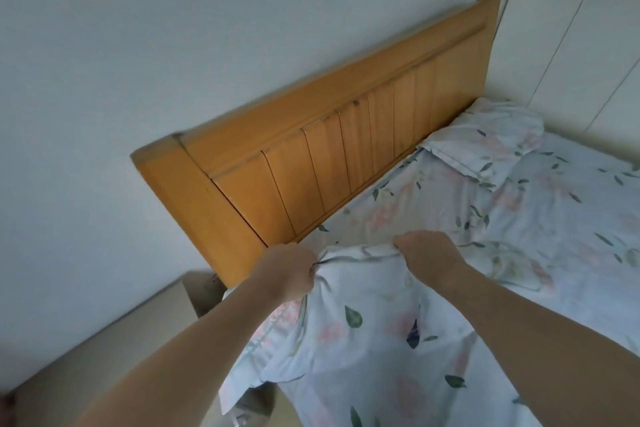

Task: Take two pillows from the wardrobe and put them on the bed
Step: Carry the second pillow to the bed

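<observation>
A pale blue floral pillow [367,343] hangs in front of me over the near corner of the bed [554,218]. My left hand [289,270] grips its top edge on the left, and my right hand [429,253] grips the same edge on the right. Both fists are closed on the fabric. A second pillow [488,139] in the same print lies on the bed at the far end, against the wooden headboard [329,142]. The bed sheet has the same floral pattern.
A white wall runs behind the headboard. White wardrobe panels [588,28] stand at the far right, beyond the bed. A beige low piece of furniture [104,357] sits at lower left, beside the bed's near corner.
</observation>
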